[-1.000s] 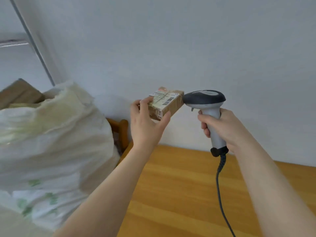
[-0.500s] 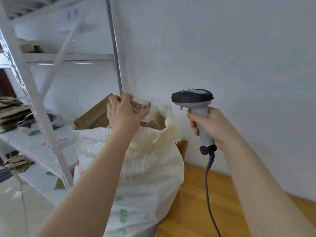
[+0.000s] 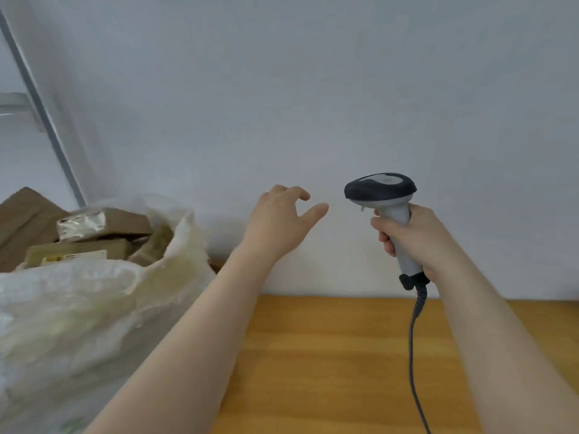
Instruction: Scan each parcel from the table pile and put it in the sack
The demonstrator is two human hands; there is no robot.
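Note:
A white woven sack stands at the left, its mouth filled with several brown cardboard parcels. My left hand hovers in the air to the right of the sack, fingers loosely spread and holding nothing. My right hand grips the handle of a grey and black barcode scanner, held upright above the wooden table. The scanner's dark cable hangs down over the table. The table's parcel pile is out of view.
A pale wall fills the background. A grey metal shelf post slants up at the far left behind the sack. A bit of wooden chair back shows between the sack and my left forearm.
My left hand held a small parcel at the scanner, carried it over the sack, and now is empty and back right of the sack. The scanner stayed in my right hand.

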